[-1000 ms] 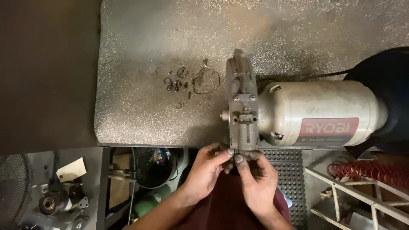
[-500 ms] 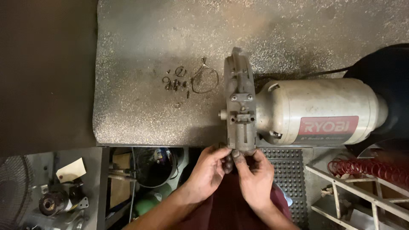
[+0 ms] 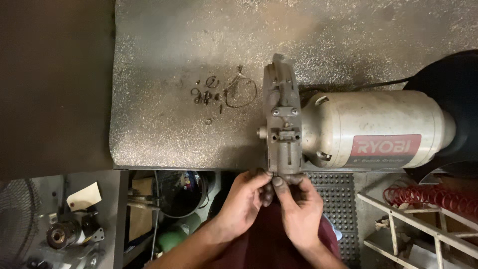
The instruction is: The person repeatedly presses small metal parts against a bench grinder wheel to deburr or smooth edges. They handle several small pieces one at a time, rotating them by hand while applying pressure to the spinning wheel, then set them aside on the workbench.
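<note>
Both hands pressed together at the near end of the grinder's grey end housing (image 3: 283, 124), right at the table (image 3: 164, 144) edge. Left hand (image 3: 242, 201) with fingers curled in toward the housing's lower corner; right hand (image 3: 298, 206) likewise, fingertips pinched against the same spot. Whether clamped on a small part or only on the housing rim: cannot tell, fingertips hiding it.

Grinder (image 3: 368, 129) lying on its side on the table, housing end hanging at the rim.

Likely trouble: anything small freed at that corner dropping straight off the edge, past the lap, into the clutter or bucket (image 3: 181, 192) under the table. Greasy fingers, poor grip, easy slip. Cramped pinch between two hands, so a sudden release could nick a knuckle on the metal edge.

Loose washers and small bits (image 3: 205, 95) lying near a wire ring (image 3: 241, 92), well apart from the hands, apt to roll if the table gets knocked. Red coiled hose (image 3: 433, 197) and a metal frame (image 3: 413, 224) to the right, a rubber mat (image 3: 336, 201) below, a fan (image 3: 17, 224) and tagged part (image 3: 83, 197) to the left.
</note>
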